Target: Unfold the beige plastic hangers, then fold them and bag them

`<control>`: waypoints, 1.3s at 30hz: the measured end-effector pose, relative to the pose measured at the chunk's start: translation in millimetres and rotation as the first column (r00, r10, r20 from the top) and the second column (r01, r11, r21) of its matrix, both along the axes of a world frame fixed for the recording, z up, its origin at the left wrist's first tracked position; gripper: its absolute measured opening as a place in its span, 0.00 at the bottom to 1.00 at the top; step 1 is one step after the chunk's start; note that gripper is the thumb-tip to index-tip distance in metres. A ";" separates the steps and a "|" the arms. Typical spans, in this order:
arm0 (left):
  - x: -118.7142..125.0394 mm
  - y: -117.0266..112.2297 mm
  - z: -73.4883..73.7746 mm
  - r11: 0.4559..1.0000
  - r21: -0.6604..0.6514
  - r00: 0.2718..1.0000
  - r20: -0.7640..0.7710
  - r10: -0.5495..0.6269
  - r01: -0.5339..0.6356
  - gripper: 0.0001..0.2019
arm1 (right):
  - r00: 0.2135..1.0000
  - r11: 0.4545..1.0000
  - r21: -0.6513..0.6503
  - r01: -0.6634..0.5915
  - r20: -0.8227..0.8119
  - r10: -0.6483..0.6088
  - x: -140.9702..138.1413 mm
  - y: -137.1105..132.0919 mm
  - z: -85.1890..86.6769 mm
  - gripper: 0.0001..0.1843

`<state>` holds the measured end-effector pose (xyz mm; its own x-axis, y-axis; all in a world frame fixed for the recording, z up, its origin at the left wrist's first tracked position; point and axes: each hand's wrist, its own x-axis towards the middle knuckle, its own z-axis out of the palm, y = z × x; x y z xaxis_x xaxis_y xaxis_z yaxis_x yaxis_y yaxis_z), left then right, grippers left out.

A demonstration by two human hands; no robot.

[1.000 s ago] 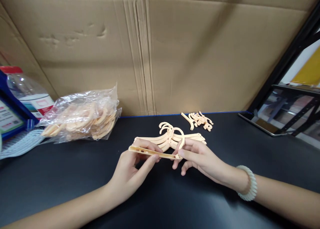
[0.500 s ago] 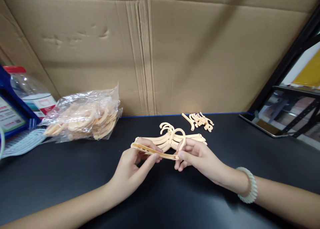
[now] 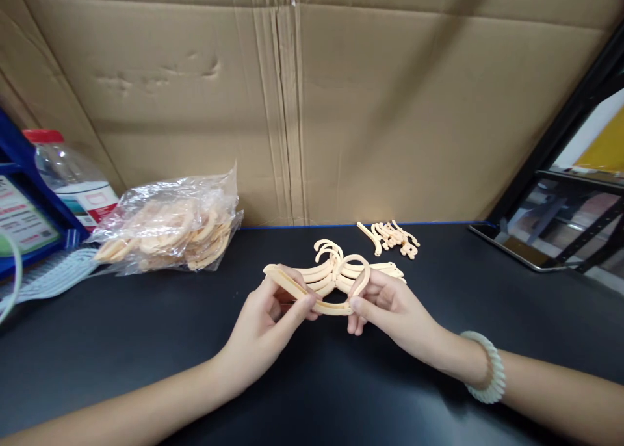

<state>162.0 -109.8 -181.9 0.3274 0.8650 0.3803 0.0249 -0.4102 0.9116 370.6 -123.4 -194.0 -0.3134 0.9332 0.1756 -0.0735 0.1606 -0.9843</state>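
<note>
Bagged pieces [image 3: 166, 231] lie near the tabletop's [image 3: 312, 394] far edge, toward its left corner. Left hand [image 3: 266, 322]: grip pinched on the hanger arm [image 3: 286, 282], held nearer the front edge than the stacked hangers [image 3: 314, 275]. Right hand [image 3: 390, 303]: grip pinched at the base of the hook [image 3: 366, 274], against the arm's end; seating hidden. Caution: twisting could crack or slip the hook. Loose pieces [image 3: 390, 236] lie near the far edge, right of centre.

Left hand [image 3: 273, 317] and right hand [image 3: 396, 305] bare, forearms [image 3: 160, 396] likewise. Right wrist [image 3: 475, 361] wears a chunky pale-green bracelet [image 3: 496, 369], ridged like coiled cord; material unclear.
</note>
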 end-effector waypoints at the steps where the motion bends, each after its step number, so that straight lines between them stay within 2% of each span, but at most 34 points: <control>1: 0.7 -0.1 0.6 1.000 -0.029 1.000 0.017 0.004 -0.004 0.06 | 1.000 1.000 0.009 -0.005 -0.002 0.005 0.0 0.0 -0.4 0.14; 5: 1.8 1.8 1.6 0.995 -0.101 0.998 0.064 0.012 -0.005 0.09 | 1.000 1.000 0.020 -0.003 -0.011 0.004 -1.0 0.2 -0.9 0.13; 9: 3.1 2.0 2.0 0.984 -0.173 0.996 0.069 0.052 -0.039 0.11 | 0.999 0.996 0.086 0.036 -0.029 -0.034 -2.0 0.3 0.2 0.14; 13: 8.1 -5.0 2.0 0.970 -0.241 0.995 0.076 0.063 -0.043 0.13 | 1.000 0.999 0.050 0.005 -0.015 -0.005 -3.2 -1.1 0.5 0.15; 18: 14.7 -16.5 -4.1 0.930 -0.354 0.989 0.134 -0.059 0.103 0.17 | 0.999 0.999 0.021 -0.029 -0.020 0.029 -9.5 -7.1 -0.5 0.12; 21: 15.3 -18.1 -5.9 0.905 -0.397 0.984 0.143 -0.102 0.152 0.14 | 0.999 1.000 -0.015 -0.021 -0.045 0.020 -9.8 -7.2 1.2 0.13; 23: 14.5 -16.6 -4.6 0.896 -0.423 0.986 0.149 -0.076 0.133 0.13 | 0.999 0.999 0.029 0.026 -0.038 -0.025 -3.1 -1.4 5.3 0.12; 25: 13.5 -14.5 -2.4 0.883 -0.455 0.987 0.157 -0.047 0.114 0.12 | 0.991 0.979 0.168 0.115 0.056 -0.125 11.5 10.9 11.3 0.10; 26: 13.1 -13.7 -1.5 0.876 -0.471 0.986 0.164 -0.034 0.109 0.12 | 0.969 0.947 0.279 0.157 0.140 -0.202 21.7 19.1 14.6 0.09; 27: 12.7 -13.0 -0.9 0.868 -0.485 0.985 0.172 -0.025 0.107 0.12 | 0.923 0.893 0.414 0.177 0.245 -0.297 33.4 28.4 17.7 0.07; 28: 12.4 -12.6 -0.7 0.862 -0.496 0.983 0.180 -0.018 0.106 0.11 | 0.847 0.811 0.565 0.153 0.348 -0.402 46.0 38.3 20.3 0.05; 29: 12.2 -12.4 -0.7 0.857 -0.504 0.982 0.187 -0.012 0.106 0.11 | 0.755 0.725 0.687 0.048 0.451 -0.477 58.7 48.1 22.0 0.05; 30: 12.1 -12.4 -1.0 0.853 -0.511 0.982 0.189 -0.008 0.105 0.11 | 0.661 0.662 0.746 -0.077 0.535 -0.526 70.7 57.5 22.9 0.07; 31: 12.0 -12.4 -1.4 0.852 -0.513 0.982 0.191 -0.007 0.106 0.11 | 0.576 0.625 0.759 -0.182 0.598 -0.557 81.4 66.0 22.6 0.10; 33: 12.0 -12.7 -2.3 0.855 -0.507 0.981 0.194 -0.010 0.109 0.11 | 0.453 0.592 0.745 -0.307 0.662 -0.597 97.1 79.7 19.3 0.13; 35: 12.2 -13.0 -2.4 0.862 -0.494 0.981 0.192 -0.019 0.113 0.10 | 0.386 0.596 0.722 -0.353 0.692 -0.610 104.5 88.7 13.1 0.13; 37: 12.3 -13.4 -1.8 0.867 -0.486 0.982 0.190 -0.019 0.111 0.11 | 0.368 0.610 0.708 -0.357 0.706 -0.605 105.9 94.2 6.0 0.12; 39: 12.3 -13.9 -0.9 0.861 -0.497 0.982 0.187 -0.013 0.106 0.11 | 0.381 0.618 0.709 -0.338 0.704 -0.599 104.4 97.2 0.0 0.11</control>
<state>174.3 -123.6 -182.9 0.3548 0.9338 -0.0465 -0.1602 0.1097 0.9810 475.0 -26.2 -194.0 -0.5863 0.6755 0.4471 0.7645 0.6440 0.0294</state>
